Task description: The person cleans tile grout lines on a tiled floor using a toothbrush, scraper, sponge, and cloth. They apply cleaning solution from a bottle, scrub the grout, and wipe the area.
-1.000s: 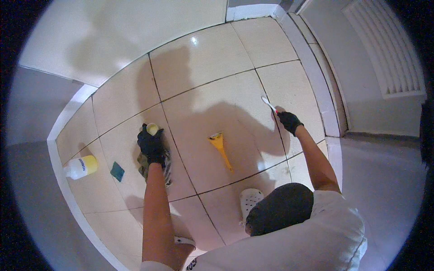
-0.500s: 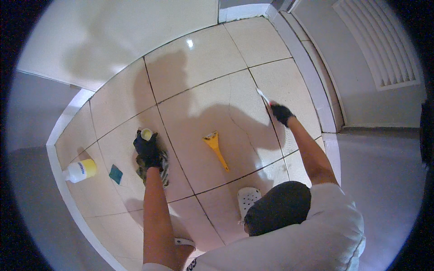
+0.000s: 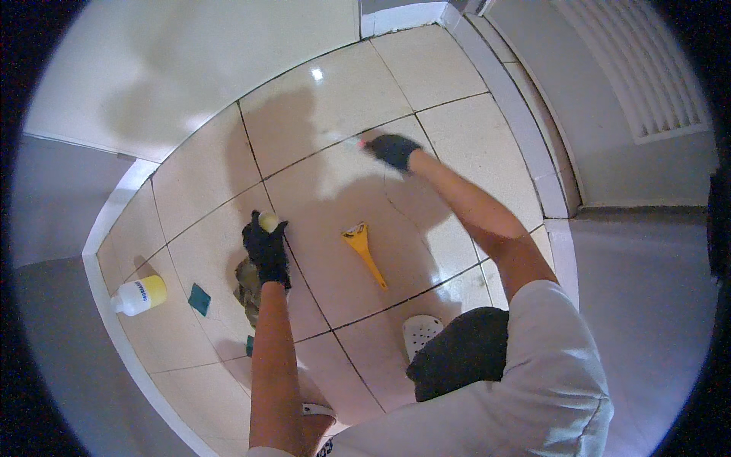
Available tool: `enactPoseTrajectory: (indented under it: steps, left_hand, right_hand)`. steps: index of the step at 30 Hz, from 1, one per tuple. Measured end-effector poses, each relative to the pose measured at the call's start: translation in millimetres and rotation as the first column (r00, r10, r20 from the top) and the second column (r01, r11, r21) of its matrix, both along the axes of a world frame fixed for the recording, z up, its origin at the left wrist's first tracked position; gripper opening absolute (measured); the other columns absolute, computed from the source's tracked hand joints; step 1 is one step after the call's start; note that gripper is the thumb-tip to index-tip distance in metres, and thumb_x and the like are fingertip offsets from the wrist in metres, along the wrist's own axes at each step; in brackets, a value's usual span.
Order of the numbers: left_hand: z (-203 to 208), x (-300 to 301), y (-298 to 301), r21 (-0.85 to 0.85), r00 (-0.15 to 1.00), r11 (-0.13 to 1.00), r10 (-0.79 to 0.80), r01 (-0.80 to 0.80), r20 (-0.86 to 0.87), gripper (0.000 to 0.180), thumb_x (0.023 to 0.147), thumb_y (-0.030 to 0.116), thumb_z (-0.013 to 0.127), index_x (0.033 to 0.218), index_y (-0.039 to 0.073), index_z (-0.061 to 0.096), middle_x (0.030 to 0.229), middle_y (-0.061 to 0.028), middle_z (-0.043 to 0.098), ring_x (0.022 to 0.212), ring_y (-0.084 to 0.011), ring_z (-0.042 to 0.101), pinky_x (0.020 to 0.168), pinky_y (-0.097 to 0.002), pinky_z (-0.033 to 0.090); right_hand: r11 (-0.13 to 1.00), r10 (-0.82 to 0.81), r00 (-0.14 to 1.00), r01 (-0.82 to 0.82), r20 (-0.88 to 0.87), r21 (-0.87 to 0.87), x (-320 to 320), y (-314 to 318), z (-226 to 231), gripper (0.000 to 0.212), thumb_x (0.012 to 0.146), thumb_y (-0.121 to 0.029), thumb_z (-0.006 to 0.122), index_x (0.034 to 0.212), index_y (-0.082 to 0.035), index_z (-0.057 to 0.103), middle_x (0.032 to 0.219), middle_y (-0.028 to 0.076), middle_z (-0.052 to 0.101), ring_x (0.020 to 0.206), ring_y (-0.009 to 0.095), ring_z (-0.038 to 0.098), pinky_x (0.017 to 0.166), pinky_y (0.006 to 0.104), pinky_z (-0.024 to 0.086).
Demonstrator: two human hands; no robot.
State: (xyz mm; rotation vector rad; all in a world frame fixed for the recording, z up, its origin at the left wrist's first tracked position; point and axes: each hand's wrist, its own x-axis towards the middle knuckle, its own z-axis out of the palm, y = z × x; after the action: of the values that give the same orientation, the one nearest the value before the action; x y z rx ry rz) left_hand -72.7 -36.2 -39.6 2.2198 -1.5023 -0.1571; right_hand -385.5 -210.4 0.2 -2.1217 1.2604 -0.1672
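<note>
Small cup (image 3: 268, 222) gripped by fingers of L hand (image 3: 266, 250); blurred brush (image 3: 360, 142) gripped by R hand (image 3: 393, 151); dark lettering (image 3: 145, 291) printed on wht/yel btl (image 3: 154, 290).

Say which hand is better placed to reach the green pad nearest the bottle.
Probably the left hand: though holding a small cup, it is nearer the green pad. The right hand is farther across.

- Head view: from above, facing down at the floor (image 3: 457, 122).
- Near enough to frame left hand (image 3: 266, 250) and right hand (image 3: 392, 151).
- Fisheye rim: dark, hard to read.
</note>
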Motion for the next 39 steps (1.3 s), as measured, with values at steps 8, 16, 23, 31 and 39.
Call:
enactPoseTrajectory:
  steps: [8,16,23,31,39]
  left_hand:
    - [37,-71,-44,0.138,0.977,0.973,-0.196,0.183,0.088,0.067,0.065,0.03,0.074,0.123,0.012,0.047,0.108,-0.0119,0.053,0.099,-0.0311,0.05,0.083,-0.0421,0.043]
    - [30,-85,-61,0.145,0.971,0.964,-0.233,0.223,0.058,0.067,0.065,0.035,0.074,0.121,0.009,0.049,0.102,-0.0124,0.056,0.098,-0.0305,0.052,0.082,-0.0408,0.043]
    - [13,-46,-52,0.048,0.993,0.993,-0.113,0.111,0.043,0.069,0.063,0.038,0.076,0.118,0.005,0.052,0.106,-0.0159,0.056,0.102,-0.031,0.05,0.086,-0.0406,0.04]
    - [6,22,-5,0.024,0.962,0.988,0.155,-0.154,-0.223,0.063,0.067,0.031,0.075,0.116,-0.001,0.052,0.108,-0.0183,0.056,0.101,-0.0339,0.051,0.088,-0.0403,0.04]
    - [12,20,55,-0.148,0.929,0.935,0.281,-0.322,-0.241,0.038,0.07,0.019,0.073,0.097,-0.004,0.057,0.09,-0.0185,0.061,0.083,-0.0316,0.056,0.077,-0.0401,0.044]
  right_hand:
    - [0.977,0.202,0.928,-0.213,-0.312,-0.002,57,50,42,0.047,0.087,-0.048,0.04,0.085,-0.008,0.066,0.084,0.016,0.064,0.083,0.033,0.061,0.072,0.0449,0.047]
    - [0.997,0.05,0.991,-0.058,-0.127,-0.055,-25,33,50,0.041,0.088,-0.041,0.04,0.094,-0.009,0.063,0.096,0.016,0.063,0.09,0.033,0.06,0.079,0.0424,0.046]
    - [0.674,-0.708,0.595,0.73,-0.38,-0.115,-236,-23,-53,0.047,0.09,-0.041,0.033,0.101,-0.006,0.062,0.105,0.017,0.061,0.097,0.033,0.059,0.082,0.0423,0.046]
    - [0.879,-0.475,0.819,0.462,-0.323,-0.122,-115,21,-5,0.047,0.092,-0.044,0.028,0.102,-0.012,0.061,0.103,0.013,0.062,0.094,0.034,0.059,0.081,0.0433,0.046]
    - [0.581,-0.776,0.496,0.802,-0.389,-0.137,-243,-55,-39,0.044,0.092,-0.039,0.033,0.101,-0.008,0.062,0.101,0.018,0.062,0.094,0.032,0.06,0.08,0.0427,0.047]
